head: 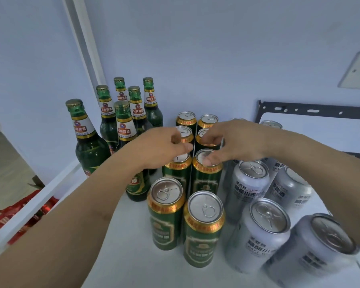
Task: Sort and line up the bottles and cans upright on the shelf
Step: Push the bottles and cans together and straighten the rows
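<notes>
Shelf stock: bottles, green cans, silver cans, all upright.

White shelf (133,256) carries green glass bottles (92,150) clustered far left, green cans (203,229) in two columns at centre, silver cans (258,235) at right. Left hand (160,148), fingers loosely curled, hovers over the mid-row green cans, contact unclear. Right hand (231,142), fingers likewise curled, thumb on the rim of a green can (206,175); whether it grips cannot be told.

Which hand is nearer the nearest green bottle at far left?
Left. The left hand hovers over the green cans just right of that bottle; the right hand sits farther right, fingers over the second column of green cans.
</notes>
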